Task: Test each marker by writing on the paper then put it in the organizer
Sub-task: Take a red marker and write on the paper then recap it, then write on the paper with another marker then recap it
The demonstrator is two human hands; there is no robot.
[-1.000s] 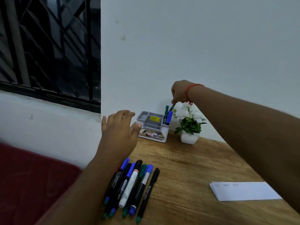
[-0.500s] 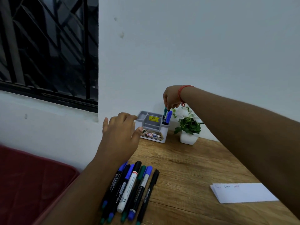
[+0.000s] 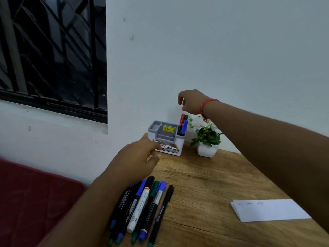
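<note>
- The right hand (image 3: pixel 191 102) hung just above the organizer (image 3: pixel 166 138). Its fingers were loose and held nothing.
- Three markers stood in the tall slot right under that hand: a red marker (image 3: pixel 182 119), a green one (image 3: pixel 186 117) and a blue one (image 3: pixel 185 126).
- Half a second before, the right hand was pinching a marker down into that slot. Now it had let go and lifted up a little.
- The left hand (image 3: pixel 137 157) hovered over the far end of the row of markers (image 3: pixel 142 207). Its fingers were curled loosely and empty. It had dropped lower, closer to the row, than before.
- The row lay on the table (image 3: pixel 204 184), close to the person, under the left forearm.
- The paper (image 3: pixel 268 210) lay well off to the right, below the right forearm. It had three small scribbles on it.
- The markers looked light, stiff and smooth, so they could roll. A pinch around the middle of the barrel would likely hold one best.
- The white marker (image 3: pixel 138 209) looked fatter than the rest.
- A small plant pot (image 3: pixel 207 149) sat just beside the organizer, under the right wrist.
</note>
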